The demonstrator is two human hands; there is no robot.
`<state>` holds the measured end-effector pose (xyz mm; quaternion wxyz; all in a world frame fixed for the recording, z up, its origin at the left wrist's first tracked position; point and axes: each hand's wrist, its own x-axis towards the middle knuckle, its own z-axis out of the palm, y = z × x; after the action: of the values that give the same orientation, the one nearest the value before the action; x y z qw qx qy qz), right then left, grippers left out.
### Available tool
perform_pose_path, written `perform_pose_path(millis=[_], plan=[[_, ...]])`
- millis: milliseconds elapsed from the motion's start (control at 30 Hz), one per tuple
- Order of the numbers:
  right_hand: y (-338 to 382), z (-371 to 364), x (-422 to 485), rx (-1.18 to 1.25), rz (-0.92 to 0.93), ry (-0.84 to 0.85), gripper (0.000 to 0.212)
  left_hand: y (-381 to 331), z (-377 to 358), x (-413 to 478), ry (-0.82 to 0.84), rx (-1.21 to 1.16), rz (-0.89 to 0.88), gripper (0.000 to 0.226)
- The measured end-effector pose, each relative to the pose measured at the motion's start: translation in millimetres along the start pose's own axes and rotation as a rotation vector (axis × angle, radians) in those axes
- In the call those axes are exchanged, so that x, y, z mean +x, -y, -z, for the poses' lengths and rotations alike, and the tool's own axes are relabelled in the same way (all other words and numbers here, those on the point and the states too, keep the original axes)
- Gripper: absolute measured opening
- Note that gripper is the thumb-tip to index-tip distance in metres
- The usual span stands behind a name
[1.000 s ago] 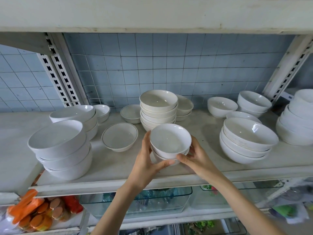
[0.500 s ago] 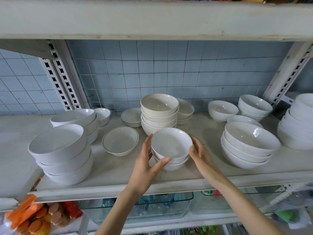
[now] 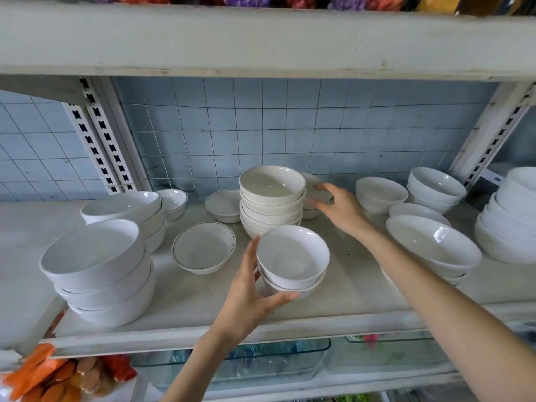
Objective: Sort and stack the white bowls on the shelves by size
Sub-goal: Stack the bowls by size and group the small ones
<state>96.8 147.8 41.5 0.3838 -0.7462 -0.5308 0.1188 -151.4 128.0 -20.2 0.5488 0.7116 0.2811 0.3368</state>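
Right hand (image 3: 342, 208) was moved to the rear bowl (image 3: 311, 180), now gripped. Front-edge pair (image 3: 293, 256) is clasped by left hand (image 3: 246, 300). Tall stack (image 3: 272, 198) to be cleared on lifting.

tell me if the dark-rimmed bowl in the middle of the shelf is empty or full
Empty: the dark-rimmed bowl stands upright on the shelf, its white inside bare to the bottom.

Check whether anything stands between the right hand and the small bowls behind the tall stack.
Nothing visible does. The right hand has its fingers round the small bowls, reaching in from the right of the tall stack, which stands in front of them and hides only their left part.
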Motion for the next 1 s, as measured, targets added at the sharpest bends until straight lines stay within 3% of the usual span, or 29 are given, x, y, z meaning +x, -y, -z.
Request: perform_pose_path(millis=[167,400,667,833,1000], plan=[[-2.5,-8.1,21.7,-0.092,-0.086,0.107,0.028,0.3,1.2,0.4,-0.008,-0.004,0.016,0.107],[-14.7,-20.7,33.2,-0.162,-0.164,0.063,0.005,-2.1,1.5,0.1,-0.006,-0.013,0.012,0.108],[-8.9,-13.4,28.2,-0.115,-0.136,0.018,0.034,-3.9,1.6,0.5,-0.013,-0.013,0.005,0.107],[4.9,-7.4,25.7,-0.020,-0.104,-0.050,0.025,-4.6,1.5,0.5,-0.016,-0.004,-0.011,0.106],[9.2,-2.6,25.8,0.082,-0.114,-0.131,0.029,-5.2,0.8,-0.2,-0.017,-0.006,-0.021,0.105]])
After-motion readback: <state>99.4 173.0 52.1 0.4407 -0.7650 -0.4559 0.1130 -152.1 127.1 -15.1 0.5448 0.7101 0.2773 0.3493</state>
